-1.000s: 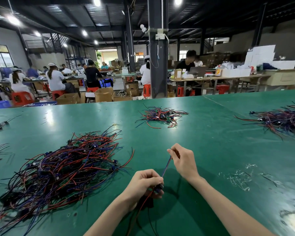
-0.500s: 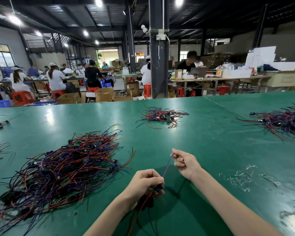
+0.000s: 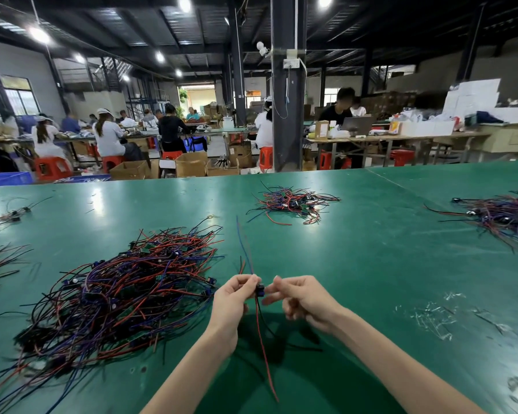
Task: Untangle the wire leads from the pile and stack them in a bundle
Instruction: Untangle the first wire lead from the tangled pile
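Head view: one lead held up beside the pile

Grip: left hand pinches a wire lead just beside its small black component. The right hand closes thumb and forefinger on that same component, other fingers curled. The lead is held above the green table; blue and red strands run upward, red and black tails hang toward the person.

Judgement: light, limp and thin, so it snags easily. Best held at the component, not by the loose ends.

The main tangled pile lies just left of the hands and is the nearest snag risk. A smaller pile sits farther back, another pile at far right. Clear scraps lie to the right.
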Motion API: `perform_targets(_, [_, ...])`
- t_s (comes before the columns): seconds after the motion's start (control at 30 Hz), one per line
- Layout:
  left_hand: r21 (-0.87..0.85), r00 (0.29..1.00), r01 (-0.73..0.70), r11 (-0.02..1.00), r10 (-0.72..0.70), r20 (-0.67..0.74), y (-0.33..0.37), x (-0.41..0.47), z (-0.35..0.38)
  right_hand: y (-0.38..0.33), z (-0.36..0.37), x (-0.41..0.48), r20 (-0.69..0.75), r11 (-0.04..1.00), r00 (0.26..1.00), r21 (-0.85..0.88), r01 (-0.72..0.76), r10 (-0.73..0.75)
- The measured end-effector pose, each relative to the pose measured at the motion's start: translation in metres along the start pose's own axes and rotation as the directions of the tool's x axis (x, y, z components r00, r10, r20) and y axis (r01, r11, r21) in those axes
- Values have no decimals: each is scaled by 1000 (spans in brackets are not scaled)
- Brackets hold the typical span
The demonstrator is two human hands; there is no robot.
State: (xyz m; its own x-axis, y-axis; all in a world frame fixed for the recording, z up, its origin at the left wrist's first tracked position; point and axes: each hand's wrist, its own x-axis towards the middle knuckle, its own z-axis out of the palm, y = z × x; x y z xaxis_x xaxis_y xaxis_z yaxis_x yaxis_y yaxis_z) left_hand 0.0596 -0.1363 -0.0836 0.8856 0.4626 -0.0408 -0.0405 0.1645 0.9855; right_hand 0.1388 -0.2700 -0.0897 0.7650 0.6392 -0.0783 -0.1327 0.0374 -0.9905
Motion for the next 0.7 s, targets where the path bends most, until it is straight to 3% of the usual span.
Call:
perform_targets(0.1, [-80,999,28,996,-32,-43,-1,4,-1,4,16,-5,91,1000,996,-19,15,-14])
perform_targets(0.37, [-226,998,26,974,-36,-41,-5,7,0,6,23,-8,73,1000,997,0,15,-15])
perform_targets(0.7, [-103,996,-24,994,33,84,-15,7,1,11,23,-5,-75,924,980,-352,149,-187])
